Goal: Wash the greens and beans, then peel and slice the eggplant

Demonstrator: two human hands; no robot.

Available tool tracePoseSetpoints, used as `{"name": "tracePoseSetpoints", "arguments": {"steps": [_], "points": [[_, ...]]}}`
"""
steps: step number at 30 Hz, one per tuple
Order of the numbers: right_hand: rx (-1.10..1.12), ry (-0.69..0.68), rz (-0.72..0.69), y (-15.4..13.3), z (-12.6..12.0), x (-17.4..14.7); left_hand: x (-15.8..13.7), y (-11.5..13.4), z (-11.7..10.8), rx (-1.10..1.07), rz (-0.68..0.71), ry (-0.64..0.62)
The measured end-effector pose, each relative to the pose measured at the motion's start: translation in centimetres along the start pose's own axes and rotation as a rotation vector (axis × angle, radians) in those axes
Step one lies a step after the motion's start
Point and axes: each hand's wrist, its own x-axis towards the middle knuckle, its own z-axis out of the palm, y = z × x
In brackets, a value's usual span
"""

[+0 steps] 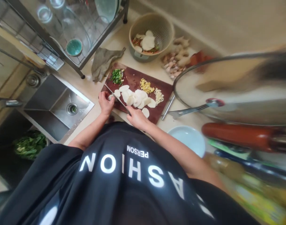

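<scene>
Knife (pixel 117 99) lies diagonally over near-left edge of dark red cutting board (pixel 165 90), right hand (pixel 136 117) closed on its handle. Left hand (pixel 105 102) pins a white piece (pixel 110 97) at the blade, fingers curled. White slices (pixel 136 97) piled mid-board; chopped greens (pixel 116 76) at far corner. Colander (pixel 165 28) on counter (pixel 119 40) beyond; sink (pixel 54 104) to the left

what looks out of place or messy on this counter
Little stands out. One white slice lies apart from the pile, near the cutting board's front edge, and a crumpled grey cloth lies on the counter behind the board.
</scene>
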Motion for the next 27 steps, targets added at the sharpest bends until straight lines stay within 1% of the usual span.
{"name": "tracePoseSetpoints", "arguments": {"steps": [2,5,11,14,17,21,23,25,27], "points": [[0.014,0.040,-0.025,0.1,0.4,0.8,-0.1,0.0,-0.1,-0.009,-0.006,-0.003],[0.007,0.057,-0.030,0.3,-0.1,0.1,-0.3,-0.1,-0.2,-0.017,-0.010,0.012],[-0.065,-0.025,-0.003,0.1,-2.0,-3.8,-0.6,0.0,-0.1,-0.032,-0.032,0.022],[-0.074,-0.055,0.012,0.3,-2.3,-4.3,-0.8,0.1,-0.1,-0.041,-0.042,0.015],[-0.053,-0.074,0.001,0.1,-1.8,-3.0,-0.9,0.1,-0.2,-0.045,-0.039,0.016],[-0.063,-0.060,-0.006,-0.7,-0.1,0.2,-1.0,0.3,-0.5,-0.049,-0.045,0.006],[-0.057,-0.045,-0.021,-0.8,0.4,1.3,-1.0,0.4,-0.7,-0.057,-0.050,0.004],[-0.022,-0.035,-0.056,-0.7,0.3,1.7,-1.1,0.6,-0.8,-0.066,-0.057,0.008],[-0.001,-0.021,-0.071,-0.5,-0.3,1.2,-1.1,0.6,-0.7,-0.067,-0.065,0.016]]}}
